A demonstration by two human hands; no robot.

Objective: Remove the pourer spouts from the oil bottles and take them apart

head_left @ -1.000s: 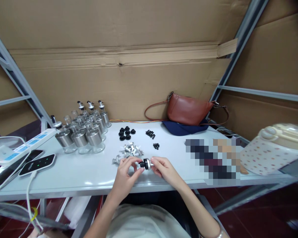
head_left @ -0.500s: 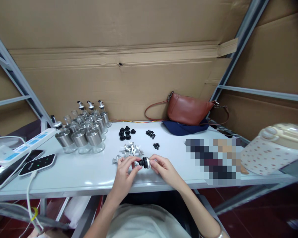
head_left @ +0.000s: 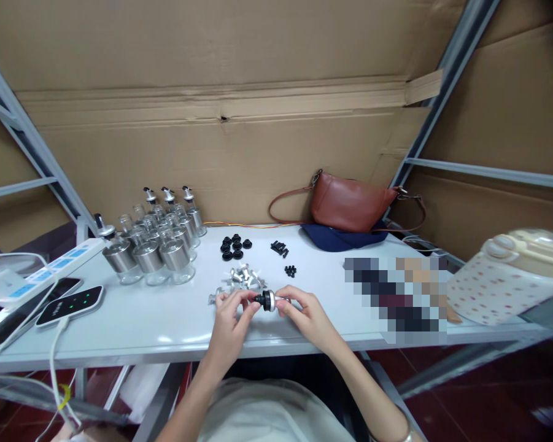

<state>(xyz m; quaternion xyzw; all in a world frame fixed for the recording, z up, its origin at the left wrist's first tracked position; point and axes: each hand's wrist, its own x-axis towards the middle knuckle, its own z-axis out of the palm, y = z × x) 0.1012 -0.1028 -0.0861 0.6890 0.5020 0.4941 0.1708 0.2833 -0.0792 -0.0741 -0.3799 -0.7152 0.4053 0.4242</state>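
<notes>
Between my two hands, just above the front of the table, lies a bottle pour spout [head_left: 269, 301], held sideways. Its black ribbed stopper points left and its silver metal part points right. My left hand [head_left: 232, 313] pinches the stopper end with thumb and forefinger. Around the metal spout end, the fingers of my right hand [head_left: 304, 310] are closed. Just beyond my hands is a heap of silver metal spouts [head_left: 245, 276]. Black ring-shaped stoppers [head_left: 232, 247], small black tubes [head_left: 279, 248] and tiny black caps [head_left: 290, 271] lie in separate groups farther back.
Glass bottles with steel sleeves [head_left: 150, 258] crowd the left, several with spouts fitted. A power strip [head_left: 50, 273] and a charging pad [head_left: 71, 306] lie far left. A brown bag [head_left: 350, 202] rests on a navy cap [head_left: 336, 239]; a spotted container [head_left: 497, 282] stands right.
My right fingers have shifted slightly on the metal end, so more of the silver spout shows. The pour spout has moved a little left and up.
</notes>
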